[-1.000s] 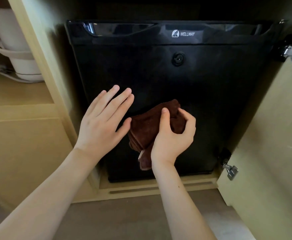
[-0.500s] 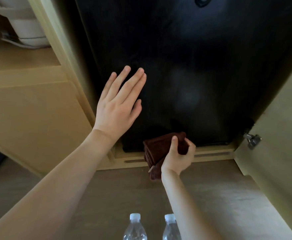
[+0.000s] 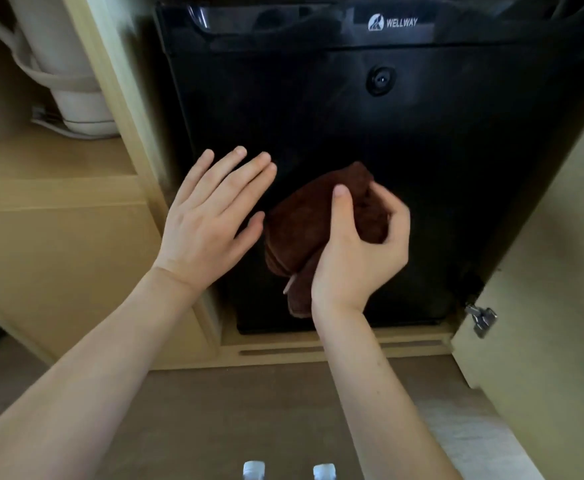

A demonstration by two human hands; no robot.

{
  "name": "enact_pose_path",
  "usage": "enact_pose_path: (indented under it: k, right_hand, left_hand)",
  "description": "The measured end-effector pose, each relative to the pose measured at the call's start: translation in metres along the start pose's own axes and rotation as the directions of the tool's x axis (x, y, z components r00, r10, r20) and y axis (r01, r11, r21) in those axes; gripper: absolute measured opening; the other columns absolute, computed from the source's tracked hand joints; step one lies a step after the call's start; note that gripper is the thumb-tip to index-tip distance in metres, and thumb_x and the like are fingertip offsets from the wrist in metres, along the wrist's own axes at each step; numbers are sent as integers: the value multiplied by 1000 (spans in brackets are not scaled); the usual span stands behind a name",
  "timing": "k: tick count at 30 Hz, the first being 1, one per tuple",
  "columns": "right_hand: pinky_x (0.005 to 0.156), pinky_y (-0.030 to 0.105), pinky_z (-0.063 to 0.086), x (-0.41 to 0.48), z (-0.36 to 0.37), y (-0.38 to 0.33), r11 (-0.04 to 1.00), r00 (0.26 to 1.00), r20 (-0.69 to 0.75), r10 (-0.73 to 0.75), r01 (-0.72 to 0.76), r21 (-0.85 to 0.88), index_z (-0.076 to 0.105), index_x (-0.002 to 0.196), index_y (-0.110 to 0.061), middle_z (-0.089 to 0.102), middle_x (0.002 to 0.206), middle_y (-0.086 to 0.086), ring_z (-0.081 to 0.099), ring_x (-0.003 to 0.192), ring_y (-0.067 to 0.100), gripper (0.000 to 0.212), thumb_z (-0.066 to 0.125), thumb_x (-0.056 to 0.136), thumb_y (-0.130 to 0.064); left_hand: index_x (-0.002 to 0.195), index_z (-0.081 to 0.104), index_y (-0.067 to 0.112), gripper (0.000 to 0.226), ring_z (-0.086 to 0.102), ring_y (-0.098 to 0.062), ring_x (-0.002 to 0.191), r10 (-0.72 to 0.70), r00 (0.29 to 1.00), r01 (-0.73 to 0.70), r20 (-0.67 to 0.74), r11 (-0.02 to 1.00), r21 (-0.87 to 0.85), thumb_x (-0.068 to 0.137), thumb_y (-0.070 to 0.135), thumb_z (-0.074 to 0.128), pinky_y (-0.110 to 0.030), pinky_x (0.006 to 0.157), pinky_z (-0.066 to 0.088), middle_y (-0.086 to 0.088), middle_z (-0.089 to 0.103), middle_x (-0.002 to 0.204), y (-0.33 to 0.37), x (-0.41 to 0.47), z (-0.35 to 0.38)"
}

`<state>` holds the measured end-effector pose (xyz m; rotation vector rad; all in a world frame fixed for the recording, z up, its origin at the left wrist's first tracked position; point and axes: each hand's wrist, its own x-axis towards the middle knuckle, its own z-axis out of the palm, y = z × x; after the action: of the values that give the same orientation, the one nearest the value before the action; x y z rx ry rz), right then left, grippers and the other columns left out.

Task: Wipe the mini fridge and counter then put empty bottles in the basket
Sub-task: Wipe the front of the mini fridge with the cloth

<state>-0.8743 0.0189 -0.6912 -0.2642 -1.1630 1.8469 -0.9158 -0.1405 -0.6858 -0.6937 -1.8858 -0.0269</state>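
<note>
Right grip clutches cloth against mini fridge.

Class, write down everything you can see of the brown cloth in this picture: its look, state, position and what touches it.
The brown cloth is dark reddish-brown and looks soft and plush, like a small towel. It is bunched into thick folds, with a pale tag at its lower edge. The right hand grips it, thumb across the front, fingers curled round its right side, holding it against the lower middle of the black mini fridge door.
</note>
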Motion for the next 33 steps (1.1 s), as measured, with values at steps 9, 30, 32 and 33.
enact_pose_path:
  k: [9,30,32,33]
  right_hand:
    - [81,4,43,3,35,10,963,971,148,-188,212,-166,67,110,-19,54,106,1,57,94,-2,32,81,81,-19]
    - [78,35,59,-61,-105,172,764,925,381,3,243,-597,66,103,-11,48,108,3,61,90,17,25,80,84,-17]
    - [79,30,58,-57,-106,161,775,924,380,-35,266,-573,68,102,-11,50,105,3,60,88,12,26,82,81,-12]
    - [81,22,56,-53,-105,152,786,921,381,-79,292,-544,70,102,-11,51,104,2,59,89,8,27,83,79,-9]
  left_hand:
    - [147,45,8,52,32,-22,147,-63,998,62,17,997,45,98,19,58,-44,122,23,-6,43,154,-16,-3,0]
    - [152,35,11,62,24,-22,150,-84,984,80,157,996,28,96,20,60,-46,123,20,-4,35,159,-2,-28,7]
    - [152,36,10,62,25,-24,150,-87,983,83,164,996,36,96,19,61,-47,123,21,-5,36,158,1,-26,5]
    - [151,37,9,62,25,-24,150,-82,982,76,168,996,41,96,18,61,-47,123,21,-6,37,158,1,-25,3]
